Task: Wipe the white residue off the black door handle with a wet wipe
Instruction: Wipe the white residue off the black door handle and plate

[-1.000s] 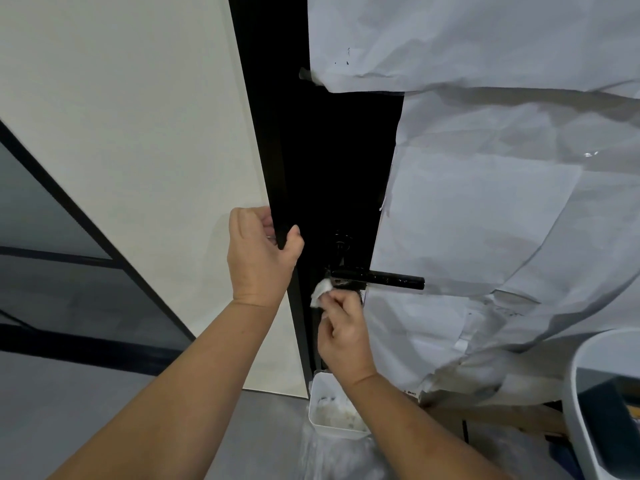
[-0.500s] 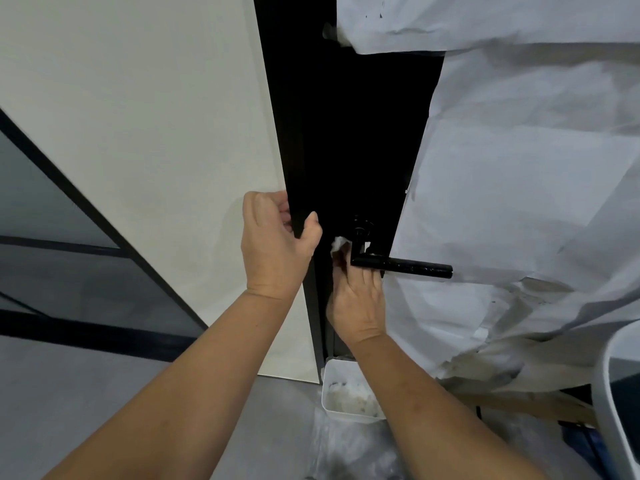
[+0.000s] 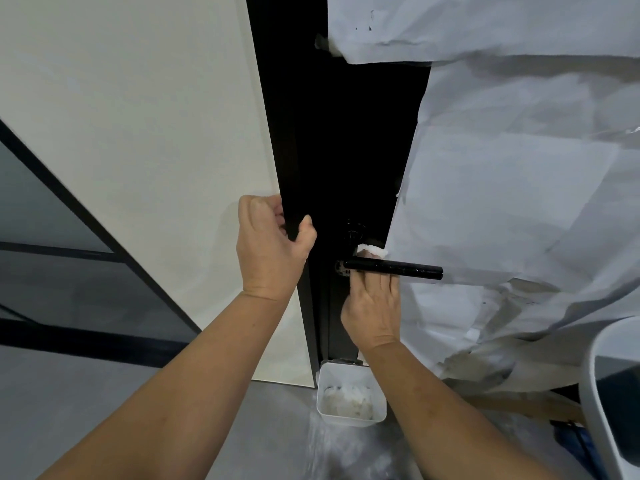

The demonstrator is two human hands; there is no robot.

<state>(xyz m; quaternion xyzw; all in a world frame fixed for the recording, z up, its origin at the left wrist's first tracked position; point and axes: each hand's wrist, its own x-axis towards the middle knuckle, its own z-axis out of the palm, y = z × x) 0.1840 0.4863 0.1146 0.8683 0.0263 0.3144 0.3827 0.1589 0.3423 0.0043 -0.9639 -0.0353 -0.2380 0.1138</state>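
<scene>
Now our right hand [image 3: 372, 306] sits directly under the door handle [image 3: 394, 268], fingers reaching up behind the bar, and the wet wipe [image 3: 372, 250] pokes out white just above it, close to the neck where the handle meets the door [image 3: 346, 150]. Half a second ago the wipe was bunched at the near end of the handle, and a second ago below it; so we are working round the base, and the wad has moved to the top and back side. The hand is closed around the wipe and pressing it against the handle.

Our left hand [image 3: 272, 251] still grips the door's edge beside the handle, thumb on the front, fingers curled round the back, steadying the door.

We judge the stem is getting its cleaning, while the long bar out toward its free end shows faint pale specks and likely needs a pass next.

Below the handle, on the floor, sits a white tub [image 3: 351, 393] holding crumpled white pieces. Beside the handle, white paper sheeting [image 3: 519, 168] covers the rest of the door.
</scene>
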